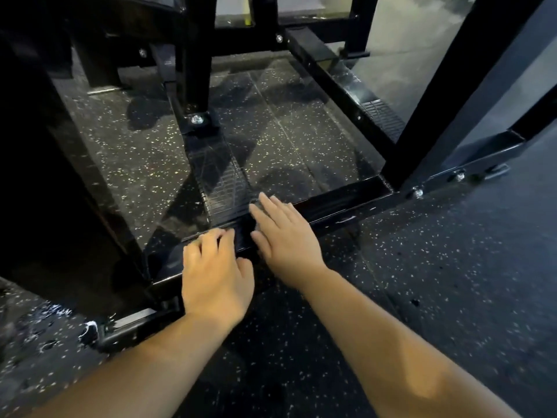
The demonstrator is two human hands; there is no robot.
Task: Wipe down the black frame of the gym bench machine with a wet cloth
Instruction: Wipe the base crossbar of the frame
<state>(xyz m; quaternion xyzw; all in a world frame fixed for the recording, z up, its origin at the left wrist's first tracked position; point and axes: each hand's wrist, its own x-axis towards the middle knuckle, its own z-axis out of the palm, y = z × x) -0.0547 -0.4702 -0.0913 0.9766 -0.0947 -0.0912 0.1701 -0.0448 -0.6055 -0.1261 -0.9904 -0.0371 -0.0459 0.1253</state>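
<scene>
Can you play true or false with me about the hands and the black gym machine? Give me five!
1. Both hands are down on the low black bar at the front of the frame. True.
2. The right hand lies flat with straight fingers. True.
3. The left hand is holding a bright red cloth. False: no red cloth shows; its fingers curl on the bar, and nothing shows in them.
4. The floor is plain white. False: it is dark with small pale specks.
5. Shiny bolts sit near the corner where the upright post meets the bar. True.
</scene>
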